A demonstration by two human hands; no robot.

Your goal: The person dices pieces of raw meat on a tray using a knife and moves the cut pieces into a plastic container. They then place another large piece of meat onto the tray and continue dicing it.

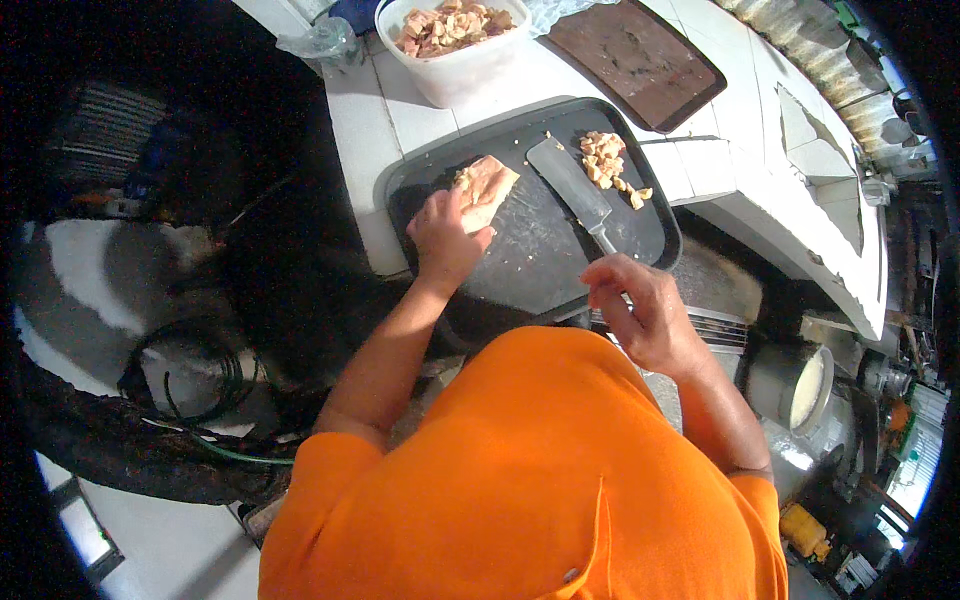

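Observation:
My left hand (446, 236) grips the near end of a pale slab of fatty meat (486, 187), with fingers and thumb on either side. The slab rests on a large dark tray (510, 277). Further right, a wide, flat-bladed metal tool (571, 184), like a spatula or knife, lies on the tray with its handle towards me. Over that handle is my right hand (637, 311), its fingers curled; whether they hold the handle is hidden. Beyond the blade sits a small heap of diced pieces (604, 157), and crumbs dot the tray.
A white plastic tub (454, 79) full of diced pieces stands behind the tray on a white tiled counter (360, 142). A brown baking tray (637, 64) lies back right, and a crumpled plastic bag (322, 41) back left. A large pot (791, 386) stands lower right.

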